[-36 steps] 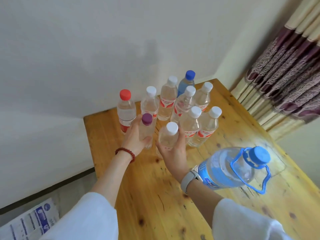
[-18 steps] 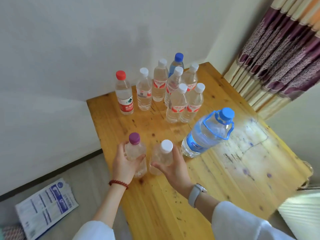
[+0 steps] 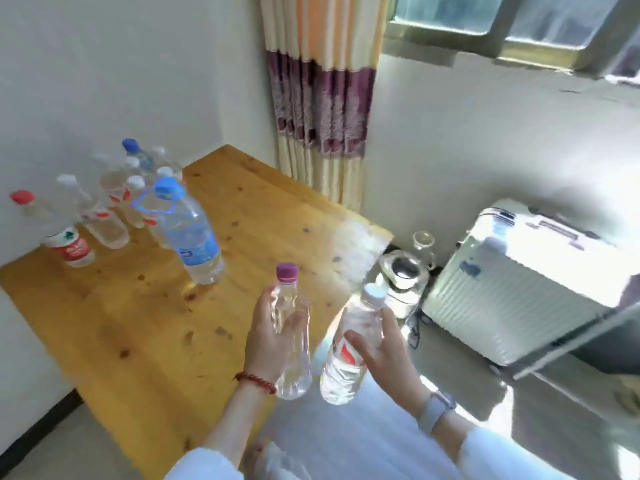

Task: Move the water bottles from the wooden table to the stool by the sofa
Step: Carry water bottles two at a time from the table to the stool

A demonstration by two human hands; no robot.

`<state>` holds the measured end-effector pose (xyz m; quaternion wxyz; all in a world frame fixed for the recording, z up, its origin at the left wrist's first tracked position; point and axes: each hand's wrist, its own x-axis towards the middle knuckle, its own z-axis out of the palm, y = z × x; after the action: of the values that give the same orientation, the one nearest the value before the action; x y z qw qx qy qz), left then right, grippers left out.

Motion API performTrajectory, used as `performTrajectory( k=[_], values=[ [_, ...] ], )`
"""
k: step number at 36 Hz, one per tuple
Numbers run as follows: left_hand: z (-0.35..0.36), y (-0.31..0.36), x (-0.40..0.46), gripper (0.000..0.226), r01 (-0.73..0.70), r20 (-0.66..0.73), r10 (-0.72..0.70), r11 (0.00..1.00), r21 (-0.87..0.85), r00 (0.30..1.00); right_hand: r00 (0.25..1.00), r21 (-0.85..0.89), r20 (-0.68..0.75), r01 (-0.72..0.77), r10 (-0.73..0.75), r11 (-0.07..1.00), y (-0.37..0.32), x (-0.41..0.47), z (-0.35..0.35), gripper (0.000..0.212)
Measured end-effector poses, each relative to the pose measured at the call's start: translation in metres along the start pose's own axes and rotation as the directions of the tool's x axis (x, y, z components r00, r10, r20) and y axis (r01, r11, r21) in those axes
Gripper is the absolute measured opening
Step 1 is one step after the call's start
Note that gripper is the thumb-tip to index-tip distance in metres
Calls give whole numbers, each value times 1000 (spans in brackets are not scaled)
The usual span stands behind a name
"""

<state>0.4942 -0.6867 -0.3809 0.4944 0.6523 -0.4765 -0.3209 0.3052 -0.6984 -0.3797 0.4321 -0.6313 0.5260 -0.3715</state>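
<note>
The left hand (image 3: 268, 341) grips a clear plastic water bottle with a purple cap (image 3: 291, 336), fingers curled round its middle, and holds it upright above the near right edge of the table. A red bead bracelet (image 3: 255, 381) circles that wrist. The right hand (image 3: 384, 348) grips a clear plastic water bottle with a white cap and a red label (image 3: 349, 348), tilted slightly, just beside the first bottle and off the table's edge; a pale grey watch (image 3: 434, 412) sits on that wrist.

On the yellow wooden table (image 3: 145, 341) stands a large clear water bottle with a blue cap and blue carry loop (image 3: 188, 233). Behind it, near the wall, a blurred cluster of small clear bottles with white caps (image 3: 114, 199) stands with a small bottle with a red cap (image 3: 55, 230) at its left end and a blue-capped bottle (image 3: 136, 155) at the back.

Right of the table a purple-banded cream curtain (image 3: 322, 98) hangs, and a white ribbed suitcase (image 3: 519, 282) lies on the floor.
</note>
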Motion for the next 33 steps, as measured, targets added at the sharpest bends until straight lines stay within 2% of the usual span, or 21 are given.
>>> performTrajectory(
  k=[1,3,5,8,10,11,13,15,21,24,27,30,33],
  values=[
    [29,13,-9,68,-37,58,37,999,4,998,998,-6,-66,-23,23,1000,6,-13,-31,53],
    [87,39,-26,56,-103,188,102,995,-5,977,975,-34,-207,-84,76,996,20,-41,-91,63],
    [144,62,-46,57,-142,320,139,990,-13,937,930,-11,-329,-178,164,984,35,-71,-147,78],
    [226,101,-82,79,-212,505,197,977,-30,840,830,62,-492,-269,263,961,57,-117,-227,87],
    [276,124,-108,104,-251,606,241,965,-70,758,744,112,-598,-291,298,950,72,-150,-274,82],
    [301,134,-122,107,-272,644,261,959,-84,719,696,132,-648,-295,308,946,79,-166,-295,76],
    [350,153,-148,85,-322,715,291,942,-98,635,603,134,-738,-309,303,941,90,-198,-334,60],
    [397,168,-174,67,-365,785,322,922,-132,529,507,150,-810,-305,294,940,103,-227,-370,52],
    [536,211,-261,47,-449,910,363,859,-245,200,303,266,-875,-352,378,897,156,-315,-470,56],
    [613,230,-306,54,-479,935,351,830,-284,53,200,305,-897,-363,394,880,182,-356,-522,63],
    [689,256,-359,57,-488,937,342,809,-328,-63,114,354,-902,-354,416,866,204,-400,-579,68],
    [757,285,-418,60,-487,927,348,791,-371,-140,39,391,-900,-366,434,845,216,-447,-633,49],
    [819,315,-483,61,-476,898,362,762,-439,-249,-89,426,-902,-355,423,832,225,-499,-682,37]
  ],
)
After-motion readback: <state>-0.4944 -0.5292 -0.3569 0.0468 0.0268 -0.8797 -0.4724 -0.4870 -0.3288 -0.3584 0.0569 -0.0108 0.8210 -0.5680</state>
